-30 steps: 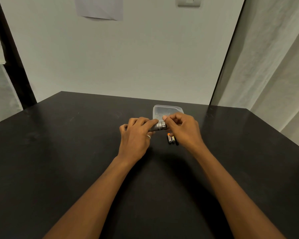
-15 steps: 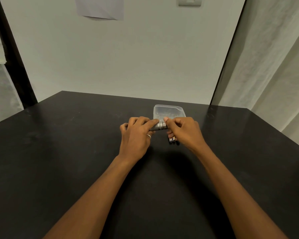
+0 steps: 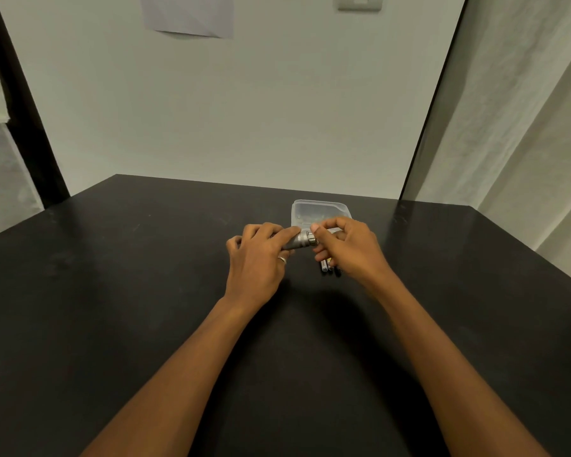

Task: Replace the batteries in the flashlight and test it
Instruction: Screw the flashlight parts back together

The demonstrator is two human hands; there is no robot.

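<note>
The flashlight [image 3: 299,240] is held just above the bench [image 3: 145,291], in the part toward the far edge and a little to the right of its middle, directly in front of a clear plastic container [image 3: 320,207]. The left grip [image 3: 257,258] is closed around the barrel and hides most of it; only the silver end with its ribbed ring shows. The right grip [image 3: 346,249] pinches this end between thumb and fingers, so both grips are grasping the same flashlight, one on the body and one on the end piece.

The long axis of the flashlight lies nearly parallel to the far edge of the bench, almost level. The end that shows points toward the right edge. Whether this is the lamp end or the tail cap, I cannot tell.

Some small batteries [image 3: 325,267] lie loose on the bench just below the right grip, partly covered by it, with their long axes toward the near edge. I cannot tell how many they are, nor whether they are the used ones or the fresh ones.

In my judgement the task is somewhere in its middle. The end piece is being turned, either to open it or to close it. If these batteries are the fresh ones, loading and closing are not yet done. In both cases the test of the light is left.
</note>
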